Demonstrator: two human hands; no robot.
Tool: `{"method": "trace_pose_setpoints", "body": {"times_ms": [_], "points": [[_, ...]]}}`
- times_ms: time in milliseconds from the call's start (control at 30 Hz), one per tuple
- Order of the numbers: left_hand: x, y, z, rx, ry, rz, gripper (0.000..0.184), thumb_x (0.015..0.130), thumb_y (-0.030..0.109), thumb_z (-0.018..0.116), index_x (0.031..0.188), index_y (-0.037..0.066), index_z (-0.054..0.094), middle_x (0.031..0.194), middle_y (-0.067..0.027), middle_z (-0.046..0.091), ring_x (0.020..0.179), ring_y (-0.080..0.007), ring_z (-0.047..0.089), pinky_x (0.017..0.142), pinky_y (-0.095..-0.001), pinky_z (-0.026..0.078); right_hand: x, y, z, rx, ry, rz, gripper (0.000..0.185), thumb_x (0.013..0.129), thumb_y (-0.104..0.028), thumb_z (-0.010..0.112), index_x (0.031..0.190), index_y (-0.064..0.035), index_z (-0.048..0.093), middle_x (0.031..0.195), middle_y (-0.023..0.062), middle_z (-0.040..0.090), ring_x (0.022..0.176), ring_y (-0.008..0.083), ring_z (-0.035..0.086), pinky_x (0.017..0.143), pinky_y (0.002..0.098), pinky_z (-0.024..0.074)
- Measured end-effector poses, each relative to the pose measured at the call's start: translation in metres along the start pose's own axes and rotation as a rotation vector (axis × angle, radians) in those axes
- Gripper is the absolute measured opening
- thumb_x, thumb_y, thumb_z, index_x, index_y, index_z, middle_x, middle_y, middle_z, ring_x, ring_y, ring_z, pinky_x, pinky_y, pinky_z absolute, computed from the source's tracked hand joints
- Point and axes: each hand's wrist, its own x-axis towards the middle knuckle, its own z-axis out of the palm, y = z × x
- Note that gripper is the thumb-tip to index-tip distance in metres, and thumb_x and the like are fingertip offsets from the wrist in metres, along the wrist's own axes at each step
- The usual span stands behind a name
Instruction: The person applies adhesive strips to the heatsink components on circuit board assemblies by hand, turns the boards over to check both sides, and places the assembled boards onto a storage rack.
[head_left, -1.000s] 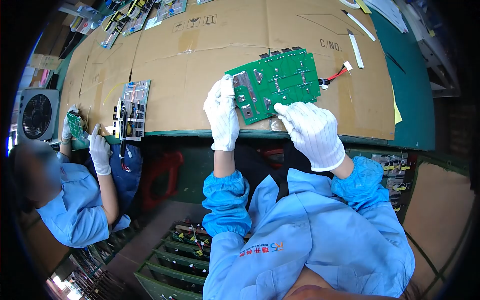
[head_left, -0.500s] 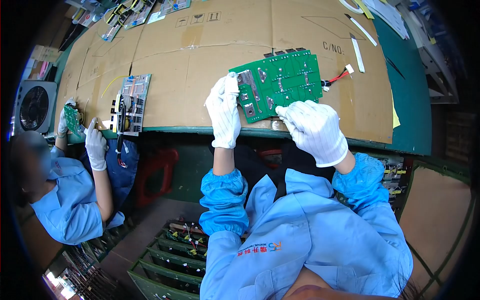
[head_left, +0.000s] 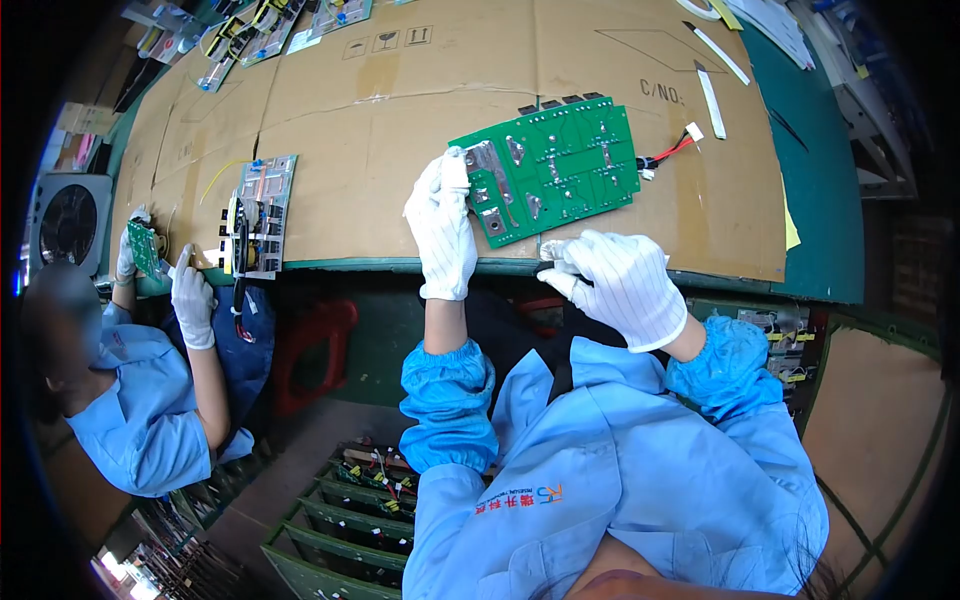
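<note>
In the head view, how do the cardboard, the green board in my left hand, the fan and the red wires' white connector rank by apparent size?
Largest to smallest:
cardboard
green board
fan
white connector

A wide lane of bare cardboard [head_left: 370, 170] runs near to far between the wired board [head_left: 262, 225] on the left and the left hand [head_left: 442, 230]. The green board [head_left: 575, 165] bars the way rightward, red wires [head_left: 675, 151] jutting beyond it; a narrow gap parts its near edge from the right hand [head_left: 622, 285].
</note>
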Motion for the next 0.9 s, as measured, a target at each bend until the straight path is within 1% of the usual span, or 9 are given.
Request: {"method": "trace_pose_setpoints", "body": {"times_ms": [100,233,333,367,400,467,500,733,900], "points": [[0.0,0.001,-0.002,-0.027,-0.026,-0.009,0.035,0.102,0.031,0.057,0.104,-0.002,0.067,0.077,0.0053,0.054,0.066,-0.0024,0.037,0.056,-0.0209,0.03,-0.013,-0.007,0.0,0.027,-0.014,0.05,0.042,0.075,-0.044,0.08,0.064,-0.014,0.052,0.06,0.0028,0.054,0.056,0.0219,0.06,0.05,0.0344,0.0438],[-0.003,0.004,0.001,-0.005,-0.013,0.038,0.035,0.102,0.033,0.057,0.099,-0.001,0.066,0.075,0.0062,0.054,0.066,-0.0023,0.038,0.056,-0.0211,0.03,-0.026,-0.011,-0.007,-0.028,-0.164,0.092,0.051,0.071,-0.056,0.079,0.062,-0.0141,0.05,0.056,0.0041,0.05,0.053,0.0236,0.057,0.049,0.035,0.0436],[-0.002,0.003,0.006,0.035,0.007,0.106,0.035,0.103,0.033,0.056,0.097,0.0,0.066,0.073,0.0059,0.052,0.065,-0.0029,0.038,0.055,-0.0222,0.031,-0.03,-0.016,-0.003,0.066,-0.15,0.115,0.049,0.073,-0.054,0.078,0.063,-0.0142,0.051,0.057,0.0034,0.05,0.053,0.0235,0.057,0.05,0.0354,0.0444],[-0.001,0.002,0.004,0.049,-0.001,0.117,0.035,0.103,0.033,0.055,0.096,0.0,0.066,0.071,0.0056,0.05,0.064,-0.0033,0.038,0.055,-0.0225,0.031,-0.033,-0.018,-0.003,0.04,-0.244,0.121,0.035,0.079,-0.045,0.076,0.073,-0.0138,0.061,0.065,0.0023,0.055,0.057,0.0221,0.059,0.051,0.0351,0.0454],[-0.001,0.001,0.003,0.063,-0.008,0.128,0.035,0.103,0.033,0.055,0.096,0.0,0.065,0.07,0.0053,0.049,0.064,-0.0036,0.038,0.055,-0.0228,0.031,-0.037,-0.017,0.001,0.037,-0.239,0.129,0.035,0.079,-0.045,0.076,0.073,-0.0138,0.061,0.065,0.0023,0.055,0.057,0.0221,0.059,0.051,0.0351,0.0454],[0.001,0.0,0.001,0.081,-0.035,0.134,0.035,0.104,0.032,0.053,0.095,0.0,0.065,0.069,0.0045,0.046,0.063,-0.0041,0.037,0.055,-0.0234,0.031,-0.042,-0.015,0.011,0.005,-0.08,0.023,0.022,0.083,-0.033,0.073,0.092,-0.0136,0.067,0.077,0.0019,0.059,0.062,0.0205,0.061,0.052,0.034,0.0458],[0.002,-0.003,0.0,0.074,-0.027,0.142,0.035,0.104,0.032,0.052,0.094,0.0,0.065,0.069,0.0043,0.047,0.063,-0.0043,0.037,0.054,-0.0237,0.031,-0.046,-0.014,0.009,0.004,-0.101,0.001,0.025,0.083,-0.024,0.072,0.106,-0.014,0.067,0.084,0.002,0.06,0.065,0.0196,0.061,0.053,0.0329,0.0458],[0.004,-0.01,0.0,0.071,0.022,0.17,0.041,0.106,0.032,0.045,0.081,0.002,0.057,0.064,0.0021,0.041,0.059,-0.0068,0.036,0.053,-0.0265,0.03,-0.046,-0.014,-0.007,0.177,-0.088,0.185,0.017,0.084,-0.014,0.071,0.099,-0.0116,0.065,0.083,0.0057,0.059,0.065,0.0241,0.061,0.053,0.0342,0.0466],[0.002,-0.003,0.003,-0.082,0.056,0.001,0.042,0.107,0.036,0.044,0.075,0.009,0.053,0.062,0.0052,0.037,0.057,-0.0043,0.033,0.051,-0.024,0.027,-0.046,-0.004,-0.003,0.219,0.041,0.228,0.011,0.085,-0.006,0.065,0.095,-0.0082,0.065,0.084,0.0078,0.062,0.068,0.0279,0.062,0.057,0.0369,0.0493]]}}
